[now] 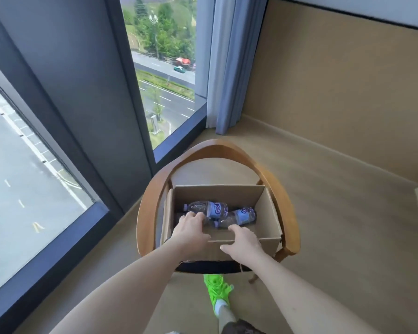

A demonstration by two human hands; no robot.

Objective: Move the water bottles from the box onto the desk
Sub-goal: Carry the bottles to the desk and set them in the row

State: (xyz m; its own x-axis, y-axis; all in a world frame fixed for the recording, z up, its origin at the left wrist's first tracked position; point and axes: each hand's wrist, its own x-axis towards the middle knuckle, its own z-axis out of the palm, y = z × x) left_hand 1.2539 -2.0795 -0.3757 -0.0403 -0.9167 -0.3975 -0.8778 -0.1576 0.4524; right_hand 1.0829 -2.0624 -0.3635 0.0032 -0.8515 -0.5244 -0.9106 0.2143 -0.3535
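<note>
Both arms reach into the box (227, 196) on the chair (152, 189). Left hand (190, 229) curls over a bottle (206, 209) lying inside; right hand (245, 243) spread, empty. Better to grip each mid-body and lift clear of the wall.

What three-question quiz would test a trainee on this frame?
1. True or false: the cardboard box sits on the wooden chair.
2. Where are the water bottles? A) on the floor B) inside the box C) on the windowsill
3. Which hand reaches deeper into the box?

Key: 1 true. 2 B. 3 the left hand; the right hand is over the near wall.
</note>
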